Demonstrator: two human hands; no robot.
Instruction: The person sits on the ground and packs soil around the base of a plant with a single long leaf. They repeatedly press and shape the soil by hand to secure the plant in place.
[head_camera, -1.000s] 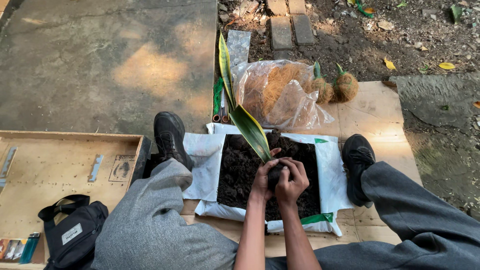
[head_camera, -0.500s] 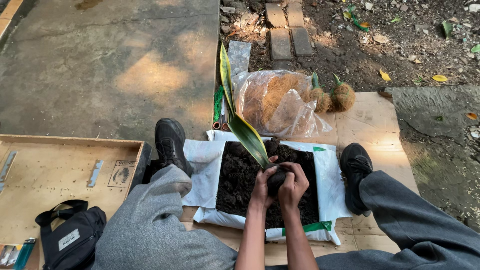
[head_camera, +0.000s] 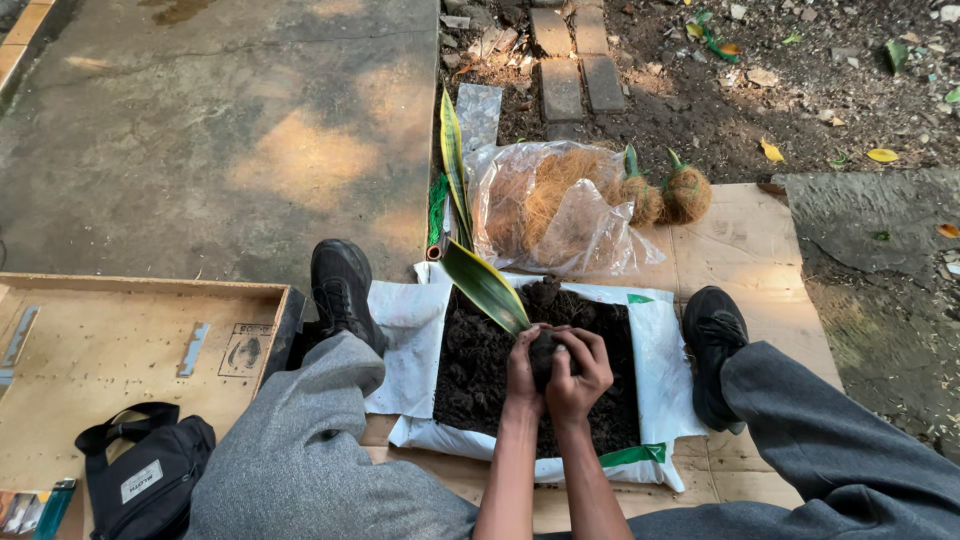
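Little has been shifted since half a second ago: both hands are kept pressed together over the soil bag (head_camera: 410, 330). A dark soil ball (head_camera: 543, 352) at the plant's (head_camera: 484, 285) base is cupped by the left hand (head_camera: 523, 372) and right hand (head_camera: 583, 372), fingers clenched round it. Husk balls (head_camera: 686, 193) are seen beyond, on the cardboard (head_camera: 745, 250).

Outdoor yard, dappled sunlight on grey concrete slab (head_camera: 200, 130). Bare earth (head_camera: 800, 90) beyond, scattered with yellow leaves and litter. Row of bricks (head_camera: 575, 60) set into dirt. Flattened cardboard sheets (head_camera: 745, 250) underfoot. Shallow wooden tray (head_camera: 110, 340) at left edge, black pouch (head_camera: 145, 480) resting in it.
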